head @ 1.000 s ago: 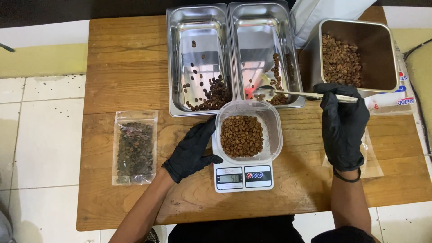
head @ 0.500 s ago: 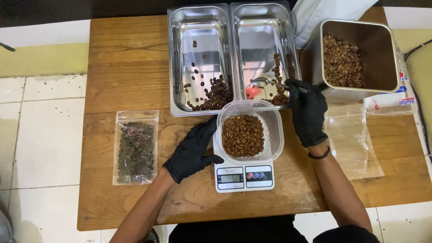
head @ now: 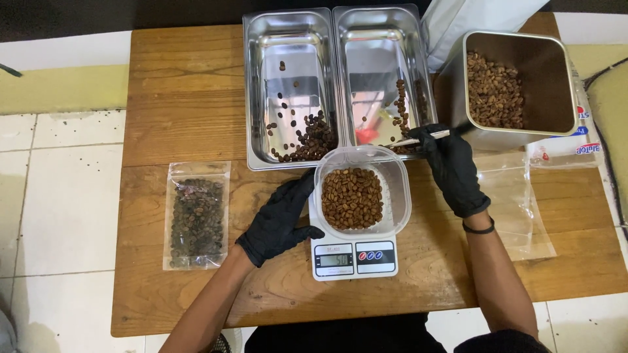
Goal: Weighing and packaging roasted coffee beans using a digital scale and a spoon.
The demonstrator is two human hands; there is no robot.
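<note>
Both hands wear black gloves. My left hand [head: 278,219] rests against the left side of a clear plastic tub [head: 395,189] of brown coffee beans, which sits on a small white digital scale [head: 353,257]. My right hand [head: 453,170] is closed around a thin metal spoon [head: 411,141]. The spoon's tip reaches over the near end of the right steel tray [head: 382,39], just behind the tub.
The left steel tray [head: 288,39] holds dark beans at its near end. A square metal tin [head: 523,85] of beans stands at the right. A sealed clear bag of dark beans [head: 196,214] lies at the left, an empty clear bag [head: 517,202] at the right, all on a wooden table [head: 183,85].
My right hand has moved left with the spoon, from in front of the square tin to the near end of the right tray. The left hand has stayed by the tub.
</note>
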